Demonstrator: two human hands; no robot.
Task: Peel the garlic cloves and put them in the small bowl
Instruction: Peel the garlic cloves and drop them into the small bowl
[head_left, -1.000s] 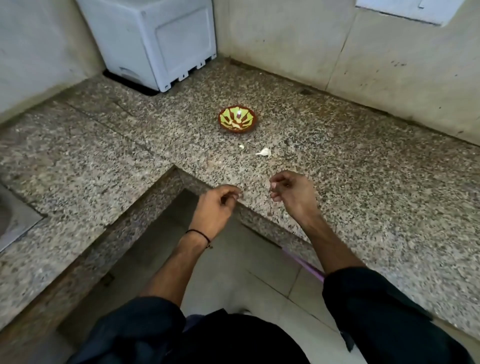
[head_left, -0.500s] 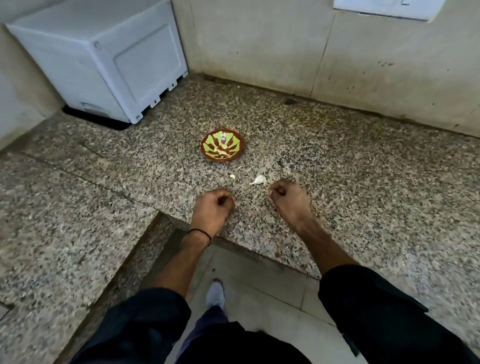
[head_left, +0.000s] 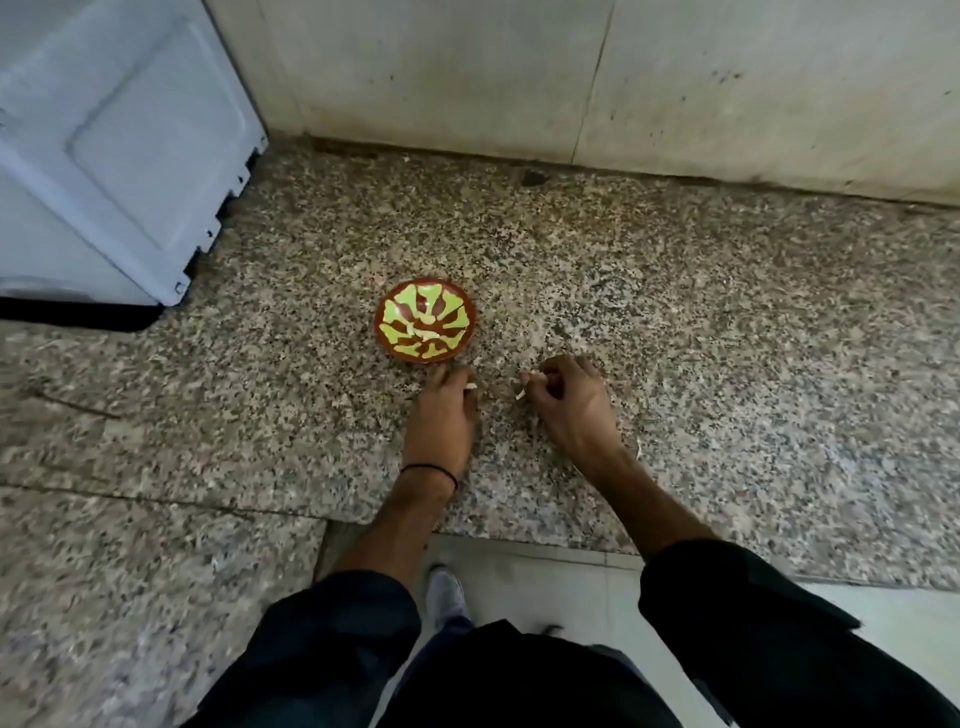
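left hand (head_left: 441, 410), right hand (head_left: 569, 405) pinching garlic (head_left: 519, 394), bowl (head_left: 379, 328)

Speckled granite countertop (head_left: 727, 322) is backed by pale, stained wall panels (head_left: 467, 73), which are joined by a vertical seam. A white moulded appliance casing (head_left: 114, 145) is set on the counter at far left. Pale floor tiles (head_left: 545, 577) are seen below the counter edge.

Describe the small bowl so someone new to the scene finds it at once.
Start at the speckled granite counter that meets the wall, right of the big white appliance. Near its middle, just beyond the left hand, sits the small bowl. It is the only round, colourful thing there: red-brown with yellow-green patches inside.
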